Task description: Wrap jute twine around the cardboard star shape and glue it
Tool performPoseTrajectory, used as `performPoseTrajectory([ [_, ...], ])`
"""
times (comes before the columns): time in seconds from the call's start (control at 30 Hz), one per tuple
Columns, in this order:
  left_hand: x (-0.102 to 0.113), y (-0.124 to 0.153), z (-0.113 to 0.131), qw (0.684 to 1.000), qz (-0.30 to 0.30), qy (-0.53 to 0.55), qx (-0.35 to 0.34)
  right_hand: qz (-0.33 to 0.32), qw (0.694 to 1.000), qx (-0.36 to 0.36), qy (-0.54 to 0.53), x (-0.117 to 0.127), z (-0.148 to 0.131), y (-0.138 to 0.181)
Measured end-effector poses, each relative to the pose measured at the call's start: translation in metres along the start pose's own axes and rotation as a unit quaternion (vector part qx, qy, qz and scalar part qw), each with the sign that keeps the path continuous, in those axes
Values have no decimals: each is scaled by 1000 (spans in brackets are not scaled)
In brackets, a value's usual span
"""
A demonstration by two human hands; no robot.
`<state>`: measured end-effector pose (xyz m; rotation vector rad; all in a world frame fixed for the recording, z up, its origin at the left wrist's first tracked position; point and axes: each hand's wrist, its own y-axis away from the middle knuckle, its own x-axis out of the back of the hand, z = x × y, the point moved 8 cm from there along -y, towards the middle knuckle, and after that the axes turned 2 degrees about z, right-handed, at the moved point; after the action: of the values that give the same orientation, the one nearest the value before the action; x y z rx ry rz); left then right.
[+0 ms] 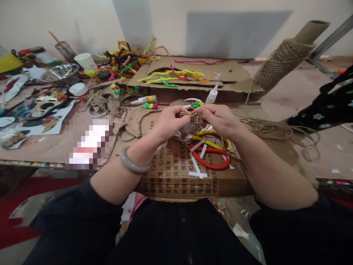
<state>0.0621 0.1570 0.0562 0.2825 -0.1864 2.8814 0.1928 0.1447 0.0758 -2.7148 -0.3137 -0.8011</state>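
Observation:
My left hand (pixel 171 123) and my right hand (pixel 217 119) meet above a printed cardboard sheet (pixel 176 173), fingers pinched together on a small piece wound with jute twine (pixel 193 117). A pale jade bangle (pixel 132 163) circles my left wrist. Just below the hands lie scissors with red handles (pixel 212 158) and scissors with yellow handles (pixel 213 138), with white paper strips (pixel 197 165) across them. Loose twine (pixel 278 129) trails from the right hand's side toward a big twine spool (pixel 281 60) leaning at the right.
Two glue bottles (pixel 145 99) (pixel 211 95) lie behind the hands. Coloured pipe cleaners (pixel 171 75) lie on a cardboard slab and in a heap (pixel 124 60) farther left. A woven twine mat (pixel 129 117), white cup (pixel 85 60), printed paper cut-outs (pixel 41 110) and dark floral fabric (pixel 328 106) surround the area.

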Motion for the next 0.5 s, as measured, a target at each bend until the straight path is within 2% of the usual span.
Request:
performPoseTrajectory([
  [0.3,4,0,6,998,18,-45,-45,10,1000,0,8,3,2,-1],
  [0.5,1,1,9,998,11,-50,-41,20,999,14,39,3,-2,-1],
])
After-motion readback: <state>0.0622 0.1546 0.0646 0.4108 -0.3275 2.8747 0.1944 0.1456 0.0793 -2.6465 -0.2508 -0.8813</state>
